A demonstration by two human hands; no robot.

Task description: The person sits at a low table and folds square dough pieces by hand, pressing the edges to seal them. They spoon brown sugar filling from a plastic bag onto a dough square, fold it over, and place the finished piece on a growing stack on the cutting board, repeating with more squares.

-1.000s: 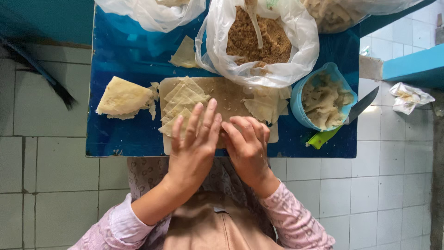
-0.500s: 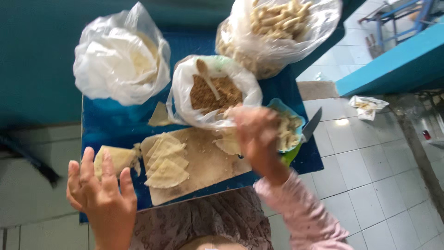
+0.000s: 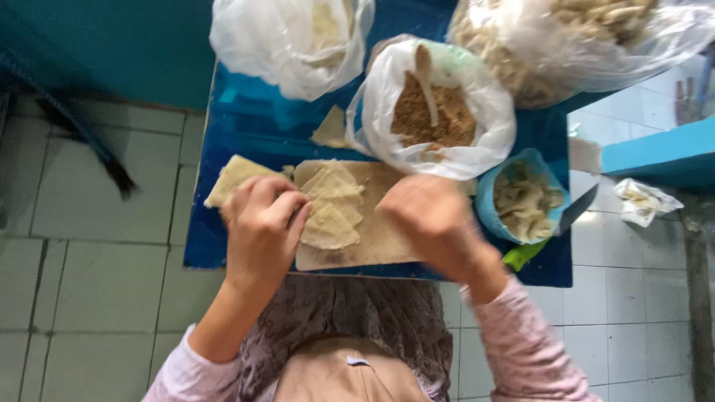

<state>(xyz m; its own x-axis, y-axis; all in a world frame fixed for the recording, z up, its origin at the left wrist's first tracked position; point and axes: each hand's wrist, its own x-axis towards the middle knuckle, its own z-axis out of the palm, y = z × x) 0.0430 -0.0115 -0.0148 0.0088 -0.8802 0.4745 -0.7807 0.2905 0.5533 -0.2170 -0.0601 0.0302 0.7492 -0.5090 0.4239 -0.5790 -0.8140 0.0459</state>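
My left hand [image 3: 261, 231] rests with curled fingers at the left edge of a wooden board [image 3: 372, 242], touching a stack of pale square wrappers [image 3: 232, 177] and lying next to several folded triangular pieces [image 3: 331, 208]. Whether it grips a wrapper is hidden by the fingers. My right hand [image 3: 432, 223] is blurred over the right part of the board, just below a plastic bag of brown filling [image 3: 439, 112] with a spoon standing in it. I cannot see anything in that hand.
The board lies on a low blue table [image 3: 246, 126] above a tiled floor. A blue bag of dough scraps [image 3: 525, 201] and a green-handled knife [image 3: 577, 210] sit at the right. A white bag [image 3: 294, 41] and a large bag of finished pieces [image 3: 566, 37] stand at the back.
My left hand has come in from the lower left onto the wrapper stack. My right hand has dropped from near the filling bag down over the board. The view has shifted.
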